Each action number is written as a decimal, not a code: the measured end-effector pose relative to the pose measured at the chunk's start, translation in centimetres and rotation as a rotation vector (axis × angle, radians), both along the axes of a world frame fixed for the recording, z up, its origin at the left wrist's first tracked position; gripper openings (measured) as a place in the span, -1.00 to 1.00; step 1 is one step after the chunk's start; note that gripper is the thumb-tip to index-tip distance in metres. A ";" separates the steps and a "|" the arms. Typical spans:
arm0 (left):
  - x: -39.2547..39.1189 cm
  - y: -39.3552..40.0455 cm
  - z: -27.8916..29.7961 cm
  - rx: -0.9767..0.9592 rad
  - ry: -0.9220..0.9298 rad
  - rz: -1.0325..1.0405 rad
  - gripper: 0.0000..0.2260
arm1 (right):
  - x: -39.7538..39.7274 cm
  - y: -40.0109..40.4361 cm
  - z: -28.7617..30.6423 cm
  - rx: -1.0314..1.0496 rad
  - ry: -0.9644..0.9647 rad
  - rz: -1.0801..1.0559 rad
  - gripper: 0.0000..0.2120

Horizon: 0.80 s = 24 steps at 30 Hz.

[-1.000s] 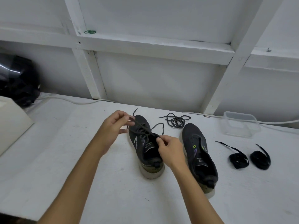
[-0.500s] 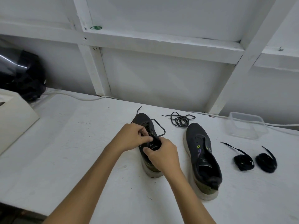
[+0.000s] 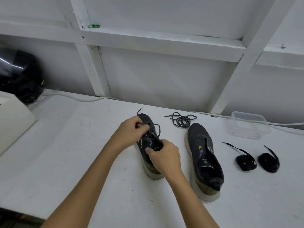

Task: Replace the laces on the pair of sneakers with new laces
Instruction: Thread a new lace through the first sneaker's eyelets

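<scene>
Since the earlier frame I see the left hand has slid toward the toe of the left sneaker, pinching its old lace, I think. The right hand grips the collar. The right sneaker sits unlaced on the surface, new laces beside it.

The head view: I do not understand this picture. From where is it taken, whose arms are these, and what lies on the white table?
A camera worn on a person's head looks down at their own two bare hands. The left hand pinches the old lace of the left sneaker; the right hand holds that shoe at its opening. The right sneaker has no lace. On the white table also lie a removed lace, two rolled black new laces and a clear plastic container.
</scene>
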<state>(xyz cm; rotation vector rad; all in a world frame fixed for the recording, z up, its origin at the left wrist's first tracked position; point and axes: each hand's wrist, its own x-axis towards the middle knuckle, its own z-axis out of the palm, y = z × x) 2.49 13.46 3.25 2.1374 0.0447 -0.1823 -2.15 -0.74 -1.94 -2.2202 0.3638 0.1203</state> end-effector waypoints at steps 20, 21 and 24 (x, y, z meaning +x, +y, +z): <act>0.8 1.0 1.1 -0.588 0.079 -0.013 -0.84 | -0.1 -0.2 0.2 0.007 0.029 -0.008 -0.74; 0.8 1.0 1.0 -0.558 0.078 0.000 -0.84 | -0.1 -0.2 0.2 0.013 0.034 0.000 -0.73; 0.8 1.2 0.9 -0.546 0.092 -0.030 -0.82 | -0.2 -0.7 0.9 0.057 0.052 0.037 -0.72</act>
